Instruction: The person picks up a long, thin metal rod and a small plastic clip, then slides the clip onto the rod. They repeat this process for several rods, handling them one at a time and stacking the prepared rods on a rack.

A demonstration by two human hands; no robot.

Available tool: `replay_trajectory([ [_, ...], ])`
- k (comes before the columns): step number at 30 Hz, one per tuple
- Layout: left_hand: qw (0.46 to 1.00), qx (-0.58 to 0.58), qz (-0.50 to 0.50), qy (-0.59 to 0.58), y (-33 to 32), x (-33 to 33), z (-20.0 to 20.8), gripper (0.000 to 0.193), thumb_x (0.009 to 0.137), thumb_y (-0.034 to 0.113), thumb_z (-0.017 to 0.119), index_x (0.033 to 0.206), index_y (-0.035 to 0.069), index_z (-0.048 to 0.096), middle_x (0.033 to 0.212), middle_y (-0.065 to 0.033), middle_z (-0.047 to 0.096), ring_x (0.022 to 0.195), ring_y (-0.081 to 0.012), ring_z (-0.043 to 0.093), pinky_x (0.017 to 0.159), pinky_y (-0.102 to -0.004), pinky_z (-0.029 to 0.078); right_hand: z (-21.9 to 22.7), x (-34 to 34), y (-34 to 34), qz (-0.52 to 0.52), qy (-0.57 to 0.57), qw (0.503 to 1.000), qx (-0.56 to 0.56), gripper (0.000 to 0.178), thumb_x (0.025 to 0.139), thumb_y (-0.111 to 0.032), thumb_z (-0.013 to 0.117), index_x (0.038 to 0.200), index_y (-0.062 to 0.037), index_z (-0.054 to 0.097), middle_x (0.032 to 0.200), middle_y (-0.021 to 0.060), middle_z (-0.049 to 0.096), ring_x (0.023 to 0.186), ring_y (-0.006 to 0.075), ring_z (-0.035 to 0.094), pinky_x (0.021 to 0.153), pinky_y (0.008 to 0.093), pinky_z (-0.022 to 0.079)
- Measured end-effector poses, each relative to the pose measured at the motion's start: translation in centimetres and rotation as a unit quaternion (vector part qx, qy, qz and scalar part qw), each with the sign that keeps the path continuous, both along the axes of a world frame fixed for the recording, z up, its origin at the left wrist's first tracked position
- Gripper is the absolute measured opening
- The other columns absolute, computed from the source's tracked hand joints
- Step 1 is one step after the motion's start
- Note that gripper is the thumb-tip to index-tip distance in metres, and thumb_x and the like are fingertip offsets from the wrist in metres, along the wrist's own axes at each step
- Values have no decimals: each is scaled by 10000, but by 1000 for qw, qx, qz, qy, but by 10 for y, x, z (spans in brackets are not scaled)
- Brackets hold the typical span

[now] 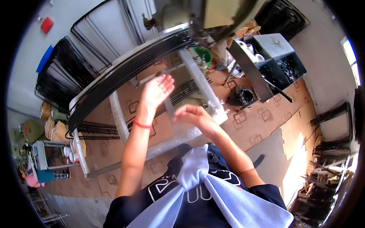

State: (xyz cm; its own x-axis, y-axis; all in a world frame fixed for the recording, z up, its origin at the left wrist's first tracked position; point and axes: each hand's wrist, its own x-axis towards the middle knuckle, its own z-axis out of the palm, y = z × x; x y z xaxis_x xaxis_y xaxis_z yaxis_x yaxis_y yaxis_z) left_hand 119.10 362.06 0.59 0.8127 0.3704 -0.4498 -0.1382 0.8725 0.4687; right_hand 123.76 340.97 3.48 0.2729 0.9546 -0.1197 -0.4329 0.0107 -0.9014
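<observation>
Both my hands are raised over a metal frame table (201,80) whose bars are wrapped in clear plastic. My left hand (157,91) is open, palm showing and fingers stretched out, with a red band (142,124) round the wrist. To its right, my right hand (192,114) is slightly blurred. Its fingers are loosely bent and apart, and I see nothing in them. Along the far side of the frame lies a bundle of long, thin black rods (114,76), bent at the left end. Neither hand appears to touch the rods.
A machine (171,15) stands at the far edge. On the right are a dark metal bin (281,72) holding small black parts and a black bag (241,95) on the floor. Black wire frames (62,68) lean against the left wall; a green bucket (203,57) sits beyond the table.
</observation>
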Motion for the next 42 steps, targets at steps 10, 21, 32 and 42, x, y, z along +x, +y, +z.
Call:
replay_trajectory([
  [10, 822, 450, -313, -154, -315, 53, 62, 99, 867, 69, 457, 906, 18, 533, 897, -64, 579, 865, -123, 537, 813, -250, 418, -23, 28, -254, -295, -28, 950, 102, 165, 881, -80, 459, 963, 16, 566, 898, 71, 593, 892, 143, 556, 832, 282, 436],
  [21, 624, 374, -438, -528, -621, 120, 110, 186, 779, -82, 501, 928, 15, 558, 1094, -138, 533, 992, -207, 525, 863, -299, 404, 88, -10, -528, -677, -385, 618, -104, 154, 815, 7, 498, 962, 8, 541, 908, 130, 578, 848, 234, 575, 749, 291, 443],
  [32, 580, 192, -121, -783, -808, 238, 208, 103, 808, 120, 580, 896, 104, 529, 899, -72, 611, 919, -278, 559, 839, -390, 448, 183, 37, -687, -706, -687, 150, -83, 514, 849, -400, 503, 1231, -122, 301, 990, 93, 500, 818, 203, 508, 821, 447, 395],
  [42, 565, 72, -76, -818, -982, 376, 225, 191, 816, 147, 578, 975, 63, 514, 931, -92, 588, 935, -257, 544, 840, -365, 435, 203, 140, -833, -625, -735, -69, -254, 386, 862, -435, 465, 1170, -217, 380, 1090, -90, 409, 923, 100, 417, 946, 436, 270],
])
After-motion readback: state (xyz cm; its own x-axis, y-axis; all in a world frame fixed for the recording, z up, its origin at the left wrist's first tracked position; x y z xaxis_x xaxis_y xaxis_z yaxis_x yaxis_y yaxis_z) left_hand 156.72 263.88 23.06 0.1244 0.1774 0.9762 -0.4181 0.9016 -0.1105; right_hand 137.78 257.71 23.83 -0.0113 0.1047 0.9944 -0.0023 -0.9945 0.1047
